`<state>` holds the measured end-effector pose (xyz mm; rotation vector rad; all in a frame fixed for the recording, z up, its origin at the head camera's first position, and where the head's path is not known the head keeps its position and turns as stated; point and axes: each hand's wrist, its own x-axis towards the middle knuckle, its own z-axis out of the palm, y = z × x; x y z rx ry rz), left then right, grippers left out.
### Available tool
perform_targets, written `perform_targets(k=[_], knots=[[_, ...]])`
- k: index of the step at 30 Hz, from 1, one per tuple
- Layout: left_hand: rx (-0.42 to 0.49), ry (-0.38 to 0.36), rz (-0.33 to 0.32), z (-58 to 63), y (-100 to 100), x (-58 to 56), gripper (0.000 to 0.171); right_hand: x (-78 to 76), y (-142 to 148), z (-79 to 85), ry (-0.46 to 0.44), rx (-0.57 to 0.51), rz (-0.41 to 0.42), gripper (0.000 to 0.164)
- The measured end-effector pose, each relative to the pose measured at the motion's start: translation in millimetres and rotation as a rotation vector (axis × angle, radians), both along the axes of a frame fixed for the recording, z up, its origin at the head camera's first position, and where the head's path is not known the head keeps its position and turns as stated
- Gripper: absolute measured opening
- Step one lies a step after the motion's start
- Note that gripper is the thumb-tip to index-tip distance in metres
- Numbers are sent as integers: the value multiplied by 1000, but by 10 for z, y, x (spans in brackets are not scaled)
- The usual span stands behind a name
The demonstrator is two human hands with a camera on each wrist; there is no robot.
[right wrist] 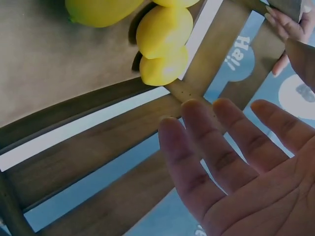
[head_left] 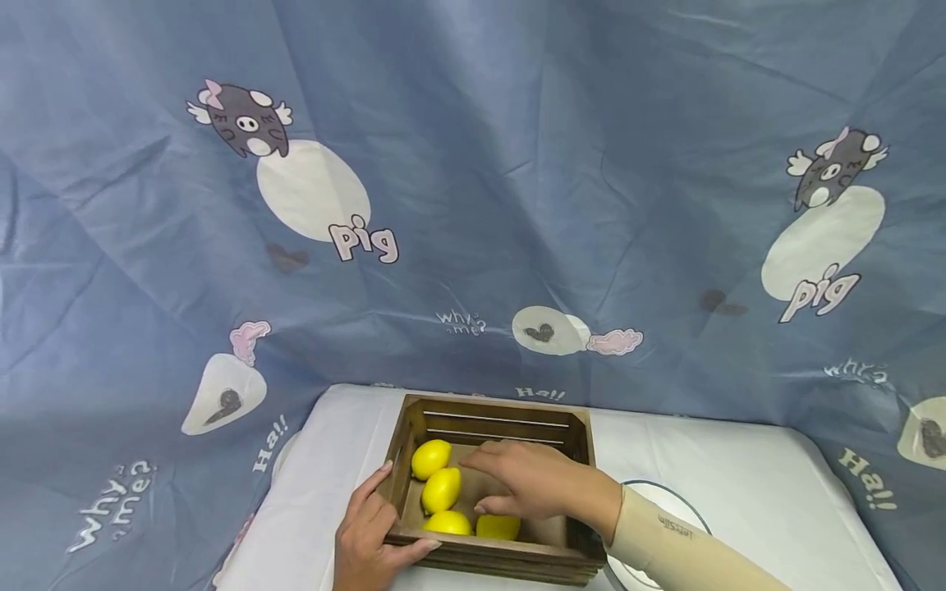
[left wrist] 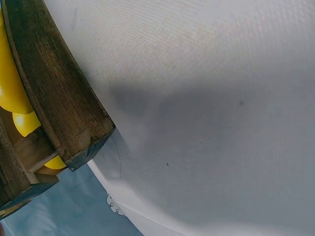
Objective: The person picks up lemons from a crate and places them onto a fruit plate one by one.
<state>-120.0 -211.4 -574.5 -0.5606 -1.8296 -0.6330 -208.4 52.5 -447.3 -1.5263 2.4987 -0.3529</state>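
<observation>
Inside a slatted brown wooden crate point(head_left: 480, 550) lie several yellow lemons point(head_left: 441, 491), grouped toward its left and front. My left hand point(head_left: 367, 533) grips the crate's front left corner, its thumb along the front rim and fingers at the left side. Over the crate's interior hovers my right hand point(head_left: 535, 480), palm down with fingers extended and nothing held. Below its thumb is one lemon point(head_left: 498, 527), partly covered by the crate's front rim. The right wrist view shows the open palm point(right wrist: 266, 196) and spread fingers, apart from the lemons point(right wrist: 165, 32).
The crate stands on a white-covered table point(head_left: 754, 492). A round, clear-rimmed dish point(head_left: 668, 501) sits right of it, partly behind the right forearm. Blue fabric point(head_left: 473, 164) with pig prints hangs behind and around the table.
</observation>
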Motion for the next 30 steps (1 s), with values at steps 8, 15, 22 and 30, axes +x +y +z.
perform_targets(k=[8, 15, 22, 30], knots=[[9, 5, -20, -3, 51, 29, 68, -73, -54, -201, -114, 74, -51, 62], [6, 21, -22, 24, 64, 10, 68, -107, -64, -372, -155, 131, -49, 61], [11, 33, -19, 43, 40, -24, 69, -125, -114, -413, -116, 216, -70, 55], [16, 14, -20, 17, 25, -7, 69, -54, -188, -524, -87, 348, -108, 46]])
